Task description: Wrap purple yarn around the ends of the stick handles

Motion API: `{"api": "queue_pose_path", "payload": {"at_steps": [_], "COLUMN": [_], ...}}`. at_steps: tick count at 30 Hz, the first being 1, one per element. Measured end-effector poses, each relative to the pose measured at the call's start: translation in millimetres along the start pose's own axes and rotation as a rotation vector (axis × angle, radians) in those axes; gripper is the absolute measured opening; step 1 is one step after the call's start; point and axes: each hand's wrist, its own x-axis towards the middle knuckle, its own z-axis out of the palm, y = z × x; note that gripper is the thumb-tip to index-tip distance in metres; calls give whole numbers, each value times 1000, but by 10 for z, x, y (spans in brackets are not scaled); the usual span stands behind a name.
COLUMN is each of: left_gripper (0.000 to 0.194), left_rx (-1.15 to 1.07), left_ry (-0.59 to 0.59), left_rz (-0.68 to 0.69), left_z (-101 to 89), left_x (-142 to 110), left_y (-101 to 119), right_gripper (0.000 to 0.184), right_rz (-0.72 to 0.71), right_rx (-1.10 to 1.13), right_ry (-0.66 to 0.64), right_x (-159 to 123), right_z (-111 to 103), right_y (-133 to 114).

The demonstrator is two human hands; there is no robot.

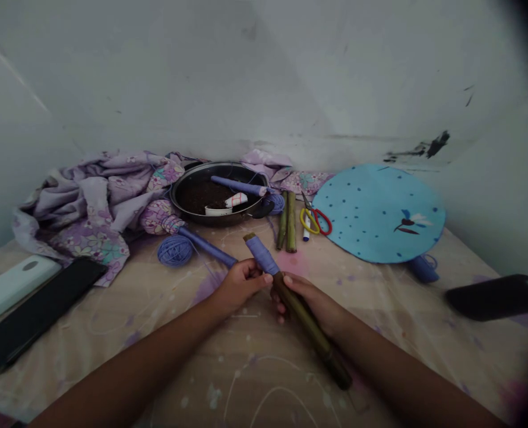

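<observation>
My right hand (306, 291) is closed around a brown-green bamboo stick (310, 324), which slants from the upper left down to the lower right. Purple yarn is wound tightly about its upper end (262, 254), leaving a short bare tip. Just left of the winding, my left hand (243, 284) is closed in a pinch, its thumb touching the stick at the lower edge of the yarn. A thin strand runs toward that hand from a ball of purple yarn (174, 250). Behind it lies a purple-wrapped stick (210, 246) with a floral cloth-covered end.
A dark pan (187, 219) holds brown material, another purple-wrapped stick (237, 184) and white pieces. To its right lie two bamboo sticks (291, 223), scissors (316, 221) and a round blue board (379, 208). Crumpled floral cloth (94, 202) and a black phone-like slab (45, 309) are left.
</observation>
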Motion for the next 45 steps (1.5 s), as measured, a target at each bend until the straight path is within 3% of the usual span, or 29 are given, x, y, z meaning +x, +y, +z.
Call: {"api": "queue_pose_path", "payload": {"at_steps": [4, 10, 21, 28, 35, 38, 43, 45], "left_gripper": [39, 43, 42, 36, 40, 41, 41, 41], "left_rx": [-62, -123, -165, -172, -152, -130, -185, -182], "left_ry": [-29, -119, -189, -64, -55, -101, -274, -279], "left_rz": [-20, -66, -64, -81, -63, -57, -8, -1], "left_z": [-32, -75, -110, -64, -61, -61, -66, -84], "left_x": [12, 58, 59, 46, 60, 50, 24, 24], "left_y": [-11, -6, -11, 18, -16, -6, 6, -5], "right_gripper": [28, 31, 31, 21, 25, 28, 31, 31], "right_rz": [-94, -66, -99, -138, -129, -118, -83, -74], "right_rx": [41, 67, 78, 151, 150, 137, 114, 116], "right_ry": [-93, -45, -111, 40, -33, -85, -168, -160], "right_x": [17, -15, -21, -21, -14, -16, -37, -42], "right_z": [-60, -37, -22, -11, -29, -27, -9, -6], "right_y": [27, 11, 42, 51, 45, 32, 27, 39]}}
